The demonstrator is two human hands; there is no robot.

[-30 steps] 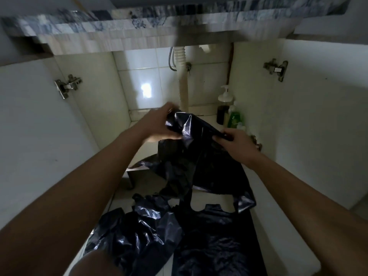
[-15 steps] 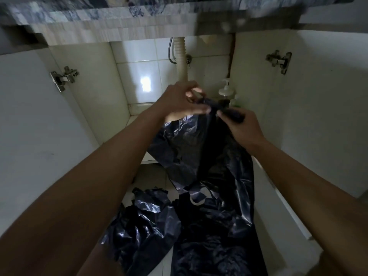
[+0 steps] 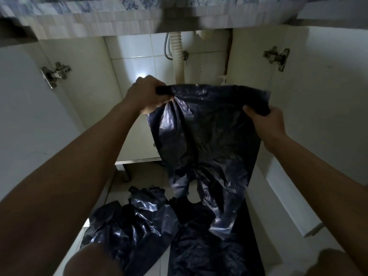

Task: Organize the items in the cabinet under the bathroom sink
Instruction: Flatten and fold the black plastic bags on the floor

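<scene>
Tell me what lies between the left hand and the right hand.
The head view shows a black plastic bag stretched between them: the left hand grips one top corner, the right hand the other.

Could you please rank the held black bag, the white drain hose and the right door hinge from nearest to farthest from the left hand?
1. Black bag: gripped by the left hand at its top edge.
2. White drain hose: just above, at the back.
3. Right door hinge: far across, right side.
</scene>
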